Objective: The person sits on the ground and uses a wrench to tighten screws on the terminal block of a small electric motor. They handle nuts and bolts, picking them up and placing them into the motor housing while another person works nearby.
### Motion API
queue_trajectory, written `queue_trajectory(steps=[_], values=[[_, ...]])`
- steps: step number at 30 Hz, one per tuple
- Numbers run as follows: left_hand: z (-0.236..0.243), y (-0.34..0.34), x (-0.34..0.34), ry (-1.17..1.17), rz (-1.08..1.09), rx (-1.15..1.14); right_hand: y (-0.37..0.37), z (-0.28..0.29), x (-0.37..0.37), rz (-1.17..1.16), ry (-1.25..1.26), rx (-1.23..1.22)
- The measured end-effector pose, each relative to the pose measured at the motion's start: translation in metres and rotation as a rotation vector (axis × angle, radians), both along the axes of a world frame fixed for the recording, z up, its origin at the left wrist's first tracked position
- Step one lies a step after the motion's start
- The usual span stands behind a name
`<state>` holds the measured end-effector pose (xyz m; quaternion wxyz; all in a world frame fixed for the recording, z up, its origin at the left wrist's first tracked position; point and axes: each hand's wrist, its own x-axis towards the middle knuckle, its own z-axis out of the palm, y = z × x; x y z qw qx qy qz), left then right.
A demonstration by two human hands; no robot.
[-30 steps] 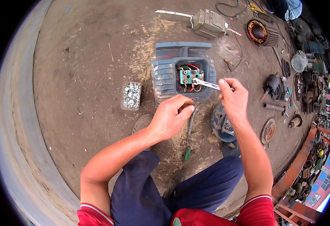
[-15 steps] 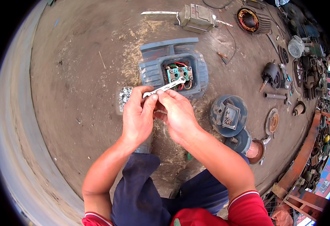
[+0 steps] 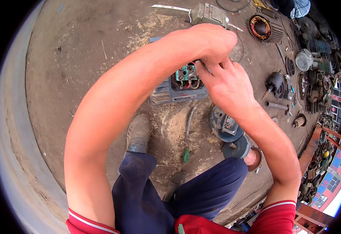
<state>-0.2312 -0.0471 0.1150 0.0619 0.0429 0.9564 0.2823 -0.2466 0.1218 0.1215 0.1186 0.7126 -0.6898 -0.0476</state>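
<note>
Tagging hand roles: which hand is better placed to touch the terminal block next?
Right hand, probably: its fingers are beside the right edge of the terminal block. The left hand reaches across above the motor, its fingers mostly hidden.

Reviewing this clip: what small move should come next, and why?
Perhaps draw the left hand back slightly: it and the right hand crowd the right end of the turquoise terminal block, and the left forearm crosses above the motor housing, so that end, and anything held there, is hidden.
</note>
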Motion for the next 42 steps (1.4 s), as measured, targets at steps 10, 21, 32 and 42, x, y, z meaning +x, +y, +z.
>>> queue_trajectory(steps=[10, 21, 32, 42], values=[[-0.041, 0.036, 0.15, 0.507, 0.565, 0.526, 0.026, -0.005, 0.023, -0.537, -0.275, 0.359], [-0.071, 0.066, 0.208, 0.238, 0.869, 0.938, -0.011, -0.046, 0.105, -1.221, -2.335, -0.214], [-0.005, -0.015, 0.04, 0.28, 0.209, 0.285, -0.02, 0.004, -0.004, 0.045, 0.109, 0.046], [-0.059, 0.059, 0.165, 0.113, 0.441, 0.587, 0.029, -0.012, 0.041, -0.81, -0.865, 0.397]])
